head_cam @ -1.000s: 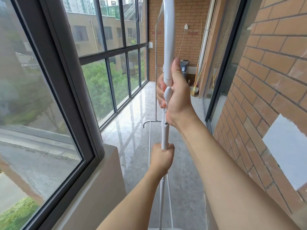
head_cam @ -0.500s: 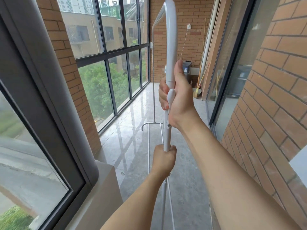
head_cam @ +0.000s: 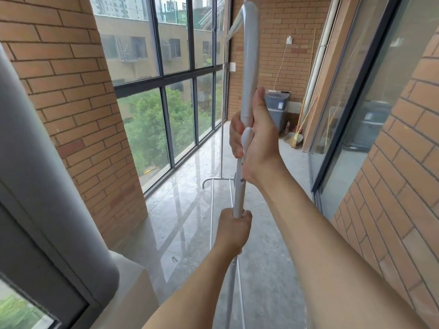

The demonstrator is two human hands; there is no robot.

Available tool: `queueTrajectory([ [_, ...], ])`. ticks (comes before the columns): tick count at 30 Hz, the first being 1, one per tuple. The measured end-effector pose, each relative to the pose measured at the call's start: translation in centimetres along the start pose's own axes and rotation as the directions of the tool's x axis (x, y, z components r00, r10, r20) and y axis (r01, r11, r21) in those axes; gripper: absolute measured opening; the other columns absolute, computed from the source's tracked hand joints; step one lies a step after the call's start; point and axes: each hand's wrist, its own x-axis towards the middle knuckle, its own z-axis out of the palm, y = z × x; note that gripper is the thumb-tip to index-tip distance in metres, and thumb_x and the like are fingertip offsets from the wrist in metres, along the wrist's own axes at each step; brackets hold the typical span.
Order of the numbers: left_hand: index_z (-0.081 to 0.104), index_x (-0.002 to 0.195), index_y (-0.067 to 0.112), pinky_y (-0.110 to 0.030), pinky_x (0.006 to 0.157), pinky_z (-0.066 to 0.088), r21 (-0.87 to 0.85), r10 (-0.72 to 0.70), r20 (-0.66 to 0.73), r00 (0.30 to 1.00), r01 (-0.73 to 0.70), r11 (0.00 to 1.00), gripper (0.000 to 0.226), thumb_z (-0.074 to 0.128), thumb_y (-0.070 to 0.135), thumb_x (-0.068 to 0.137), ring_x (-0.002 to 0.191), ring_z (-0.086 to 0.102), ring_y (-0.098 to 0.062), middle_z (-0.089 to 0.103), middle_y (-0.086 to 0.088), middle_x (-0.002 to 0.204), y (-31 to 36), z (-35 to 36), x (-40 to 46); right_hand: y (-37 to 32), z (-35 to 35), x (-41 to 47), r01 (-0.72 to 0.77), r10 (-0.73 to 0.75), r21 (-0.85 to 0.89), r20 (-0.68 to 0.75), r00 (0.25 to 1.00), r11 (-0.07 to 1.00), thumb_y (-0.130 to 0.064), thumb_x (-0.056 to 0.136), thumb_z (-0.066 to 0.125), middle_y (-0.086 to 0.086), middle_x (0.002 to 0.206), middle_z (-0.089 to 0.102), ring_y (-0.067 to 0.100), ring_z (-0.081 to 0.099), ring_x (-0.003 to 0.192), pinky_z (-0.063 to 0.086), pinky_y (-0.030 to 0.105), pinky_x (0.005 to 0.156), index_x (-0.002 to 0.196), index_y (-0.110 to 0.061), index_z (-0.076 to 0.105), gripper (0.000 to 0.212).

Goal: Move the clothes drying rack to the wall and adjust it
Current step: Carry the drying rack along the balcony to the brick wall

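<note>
Head view. The clothes drying rack [head_cam: 248,67] stands upright in the centre of the frame, on the polished floor [head_cam: 190,210] of a narrow brick-walled balcony. Its near white upright post rises past both hands and bends at the top into a rail running away from the camera. A thin lower rail of the rack extends along the floor toward the far end.

The right hand [head_cam: 257,143] is wrapped around the post at mid height, fingers closed around the tube over a white plastic joint piece, thumb pointing up along the post. The left hand [head_cam: 234,230] is clenched in a fist around the same post lower down, well below the right hand. Both forearms reach in from the bottom edge.

Compared with the earlier frames, both grips sit at the same points on the post. The view has shifted: the brick pillar [head_cam: 71,103] on the left now shows much more of its face, and the dark window frame [head_cam: 47,210] fills less of the frame.

At the far end, a grey storage bin [head_cam: 278,108] stands against the brick wall [head_cam: 273,43], with a broom [head_cam: 298,136] leaning just beside it.
</note>
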Motion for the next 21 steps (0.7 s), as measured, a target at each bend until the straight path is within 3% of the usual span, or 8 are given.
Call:
queueTrajectory([
  [13, 0.026, 0.035, 0.023, -0.013, 0.034, 0.018, 0.044, 0.022, 0.008, 1.0, -0.022, 0.999, 0.052, 0.047, 0.01, 0.08, 0.031, 0.017, -0.004, 0.019, 0.013, 0.034, 0.4, -0.1, 11.3, 2.6, -1.8, 10.6, 0.019, -0.018, 0.026, -0.033, 0.999, 0.999, -0.063, 0.089, 0.029, -0.005, 0.04, 0.027, 0.012, 0.023, 0.036, 0.02, 0.024, 0.037, 0.046, -0.021, 0.041, 0.062],
  [21, 0.024, 0.039, 0.024, -0.017, 0.036, 0.018, 0.03, 0.02, -0.046, 0.999, -0.018, 0.999, 0.049, 0.047, 0.01, 0.08, 0.034, 0.018, -0.007, 0.02, 0.013, 0.037, 1.0, 0.9, 17.7, 3.9, -3.9, 17.0, 0.013, -0.014, 0.042, 0.03, 0.999, 0.999, -0.061, 0.092, 0.028, -0.004, 0.04, 0.024, 0.012, 0.02, 0.035, 0.016, 0.026, 0.037, 0.043, -0.021, 0.035, 0.063],
])
